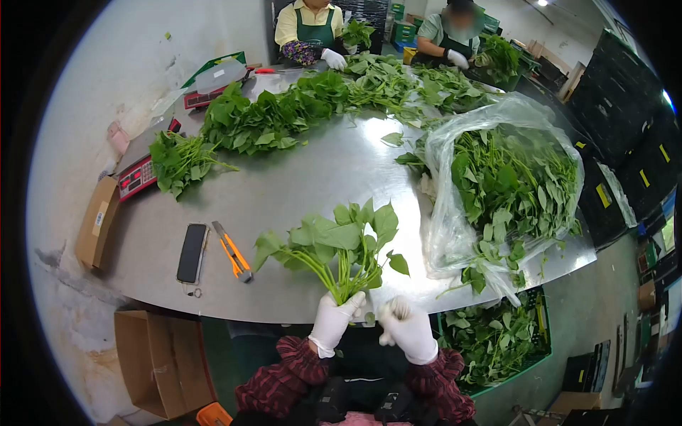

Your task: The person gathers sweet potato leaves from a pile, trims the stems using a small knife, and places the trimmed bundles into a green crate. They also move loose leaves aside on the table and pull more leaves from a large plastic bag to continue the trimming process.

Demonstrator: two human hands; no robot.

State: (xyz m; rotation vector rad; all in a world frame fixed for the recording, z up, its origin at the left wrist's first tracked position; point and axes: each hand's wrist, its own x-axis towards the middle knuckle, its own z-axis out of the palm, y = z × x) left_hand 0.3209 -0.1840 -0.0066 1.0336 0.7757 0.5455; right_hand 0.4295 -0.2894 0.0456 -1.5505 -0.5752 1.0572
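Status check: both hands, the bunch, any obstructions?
Left hand: gripping leafy bunch by its stems. Right hand: alongside, fingers curled, contents unclear. Phone and orange cutter lie left, apart from bunch.

Bare metal tabletop (pixel 284 192) is lying open between the phone (pixel 191 253) and the plastic bag (pixel 444 206); the leaf heap (pixel 284 113) is blocking the far side.

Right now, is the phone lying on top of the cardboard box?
No, the phone lies on the bare metal tabletop, beside the orange cutter.
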